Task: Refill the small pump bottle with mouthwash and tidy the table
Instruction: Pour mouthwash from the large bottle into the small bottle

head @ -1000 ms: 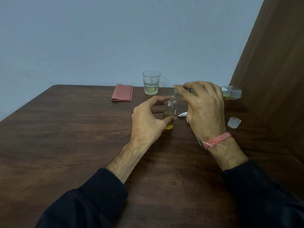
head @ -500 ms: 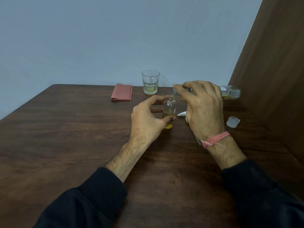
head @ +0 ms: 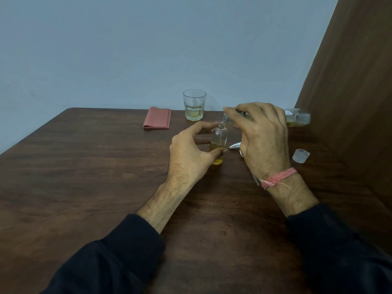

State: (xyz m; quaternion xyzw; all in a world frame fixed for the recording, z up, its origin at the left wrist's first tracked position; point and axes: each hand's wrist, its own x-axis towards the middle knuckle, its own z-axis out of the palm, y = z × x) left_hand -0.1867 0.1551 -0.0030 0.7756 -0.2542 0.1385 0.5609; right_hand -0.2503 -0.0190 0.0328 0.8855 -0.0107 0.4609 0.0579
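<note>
- Small clear pump bottle (head: 219, 143) stands upright on the dark wooden table (head: 89, 166), its pump off and its neck open, amber liquid filling roughly its lower half.
- Left hand (head: 191, 155) wraps loosely round it — thumb pressed to the near side low down, fingers curved round the far side, steadying it.
- Right hand (head: 263, 141) grips a larger clear mouthwash bottle (head: 297, 117), fingers curled over its body, and has it tipped nearly flat with the mouth right over the small bottle's neck.
- A little yellowish liquid sits in the big bottle's raised base end, out to the right; whether a stream is running at the mouth is too fine to tell.
- White pump head (head: 235, 145) peeks out on the table just right of the small bottle, mostly hidden under the right hand, its thin tube showing by the wrist.
- Translucent plastic cap (head: 300, 155) lies on the table further right, near the brown wall panel.
- Clear drinking glass (head: 194, 105) with a shallow pale liquid stands at the far edge — a folded pink cloth (head: 157, 120) lies to its left.
- Pink thread band (head: 277, 178) circles the right wrist; dark sleeves cover both forearms.
</note>
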